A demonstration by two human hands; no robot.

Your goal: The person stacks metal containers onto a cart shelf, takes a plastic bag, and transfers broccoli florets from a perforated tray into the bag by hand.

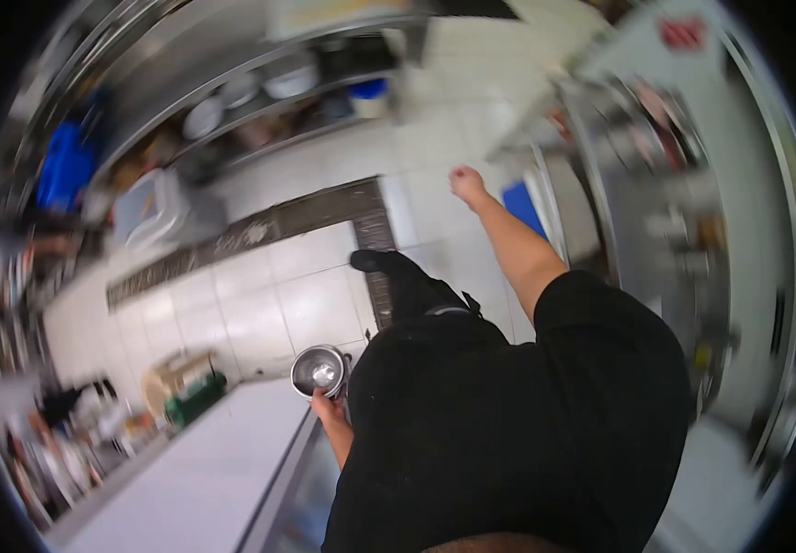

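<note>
A round stainless steel bowl (317, 370) is in my left hand (330, 406), low at my left side. The thumb lies over its rim, and a shiny patch shows inside the bowl. The fingers beneath are mostly hidden. My right hand (468, 185) is stretched out ahead over the tiled floor, to the right of my foot. Its fingers look curled in, somewhat blurred, and I see nothing held in them. My black shirt fills the lower middle of the view.
Beside my left hand is a white worktop (204, 461). A dark floor drain channel (297, 207) crosses the tiles. On the left stand a grey-white bin (154, 210) and a blue container (62, 166). Metal shelving (232, 124) holds bowls; a steel counter (661, 212) runs along the right.
</note>
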